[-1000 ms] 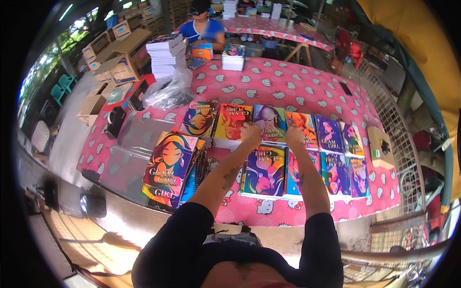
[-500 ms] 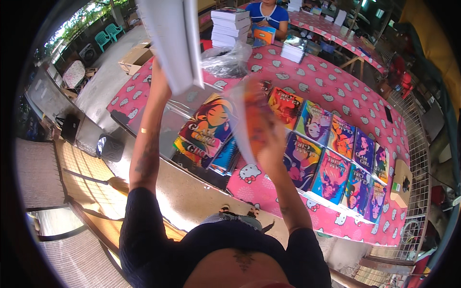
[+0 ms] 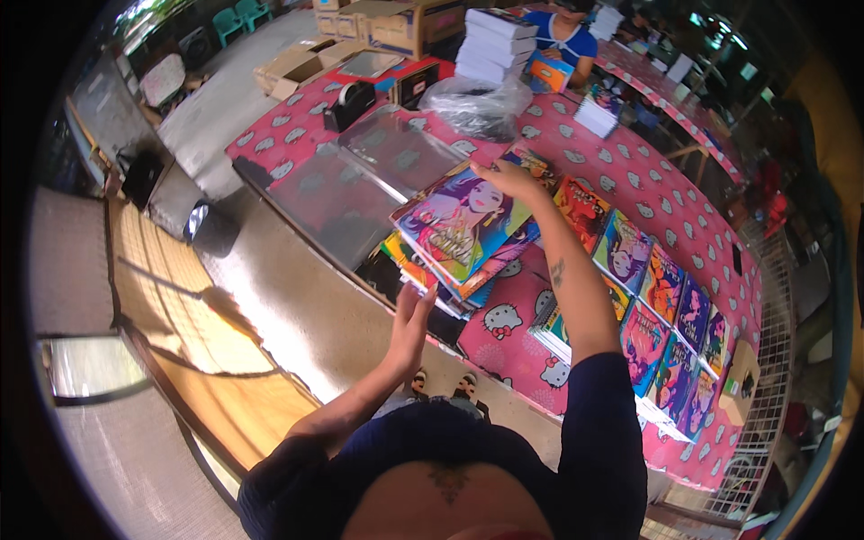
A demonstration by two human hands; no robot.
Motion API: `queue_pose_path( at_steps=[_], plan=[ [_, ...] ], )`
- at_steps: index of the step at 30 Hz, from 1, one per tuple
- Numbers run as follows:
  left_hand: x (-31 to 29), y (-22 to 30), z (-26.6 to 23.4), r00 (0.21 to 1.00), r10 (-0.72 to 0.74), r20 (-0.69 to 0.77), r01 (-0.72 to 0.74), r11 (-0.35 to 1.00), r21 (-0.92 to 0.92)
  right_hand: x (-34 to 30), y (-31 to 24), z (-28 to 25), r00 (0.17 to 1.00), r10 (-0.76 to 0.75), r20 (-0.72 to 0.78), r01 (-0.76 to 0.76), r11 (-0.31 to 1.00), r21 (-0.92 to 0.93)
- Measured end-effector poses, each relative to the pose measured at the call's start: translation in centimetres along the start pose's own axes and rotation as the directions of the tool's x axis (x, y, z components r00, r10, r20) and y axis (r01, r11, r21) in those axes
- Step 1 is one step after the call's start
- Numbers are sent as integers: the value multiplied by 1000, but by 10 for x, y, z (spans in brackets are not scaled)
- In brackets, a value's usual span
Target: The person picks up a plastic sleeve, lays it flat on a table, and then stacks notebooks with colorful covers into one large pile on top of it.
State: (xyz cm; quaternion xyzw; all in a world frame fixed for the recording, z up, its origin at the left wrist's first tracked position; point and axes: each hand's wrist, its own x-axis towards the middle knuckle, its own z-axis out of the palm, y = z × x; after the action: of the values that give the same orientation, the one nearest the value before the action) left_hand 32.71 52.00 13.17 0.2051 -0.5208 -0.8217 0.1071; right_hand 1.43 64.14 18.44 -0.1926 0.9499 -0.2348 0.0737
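Note:
A stack of colourful spiral notebooks (image 3: 463, 220) lies slightly fanned near the table's front edge, the top one showing a purple-haired cartoon figure. My right hand (image 3: 511, 183) is at that top notebook's far edge, fingers stretched along it and partly hidden. At the stack's near corner is my left hand (image 3: 414, 326), its fingers extended upward and apart, holding nothing. To the right, rows of similar notebooks (image 3: 646, 337) lie on the pink patterned tablecloth (image 3: 544, 360), partly covered by my right forearm.
Clear plastic sheets (image 3: 400, 148) lie left of the stack, with a black tape dispenser (image 3: 349, 108) behind. A plastic bag (image 3: 477, 106) and a pile of white-edged books (image 3: 495, 49) stand farther back. A seated person (image 3: 562, 40) in blue holds a notebook. Cardboard boxes (image 3: 396, 27) stand behind.
The white-paged bundle raised in my left hand is gone from it, and that hand has come down to the stack. My right hand's blurred notebook has given way to the stack's edge.

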Motion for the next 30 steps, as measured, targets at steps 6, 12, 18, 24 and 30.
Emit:
queue_pose_path(
  at_steps=[6,12,18,24,30],
  plan=[
    [28,9,25,955,-175,240,150,981,120,0,-24,-2,899,-216,382,202,976,77],
    [58,66,-29,918,395,-35,-347,843,411,-103,1,-20,860,1,-511,376,676,634],
    [184,85,-13,796,-276,539,103,938,330,-188,9,149,896,362,-255,208,164,964],
    [190,84,-4,731,-287,620,77,936,343,-172,-30,119,771,440,-460,197,522,830],
    [226,80,21,673,-417,611,72,859,507,-115,15,78,740,286,-609,87,856,509]
  ],
)
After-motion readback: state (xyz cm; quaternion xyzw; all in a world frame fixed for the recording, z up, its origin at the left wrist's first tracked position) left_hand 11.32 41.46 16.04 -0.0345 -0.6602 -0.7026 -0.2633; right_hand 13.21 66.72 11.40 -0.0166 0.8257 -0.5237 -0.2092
